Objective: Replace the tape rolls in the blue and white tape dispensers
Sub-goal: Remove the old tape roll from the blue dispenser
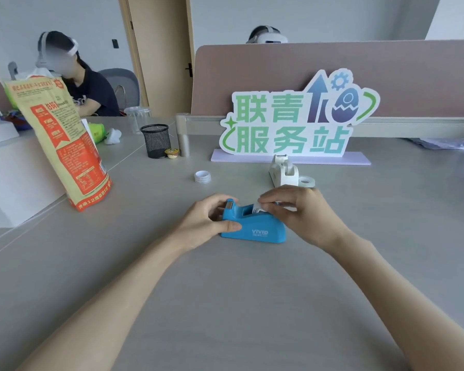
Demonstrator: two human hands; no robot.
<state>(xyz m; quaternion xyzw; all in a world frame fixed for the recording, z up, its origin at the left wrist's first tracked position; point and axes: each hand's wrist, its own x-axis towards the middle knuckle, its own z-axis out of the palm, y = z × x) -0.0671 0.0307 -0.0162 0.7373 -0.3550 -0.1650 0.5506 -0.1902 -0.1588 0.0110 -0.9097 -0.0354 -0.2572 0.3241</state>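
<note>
Head view: blue dispenser (255, 226) sits on grey table (225, 303) at frame centre, cutter end twd 9 o'clock. L hand (212, 219) grips cutter end, thumb on near side, fingers curled over far side. R hand (299, 210) pinches white tape roll (260, 208) in dispenser's slot, fingertips bunched on it. White dispenser (283, 171) stands at 1 o'clock of blue unit, apart from it; loose roll (306, 181) by its right flank, contact unclear. Second loose roll (202, 176) lies at 11 o'clock. Mesh cup (156, 140) and printed bag (62, 140) further out, approx. 10-11 o'clock.

Blue dispenser (255, 226), white dispenser (283, 172)
</note>
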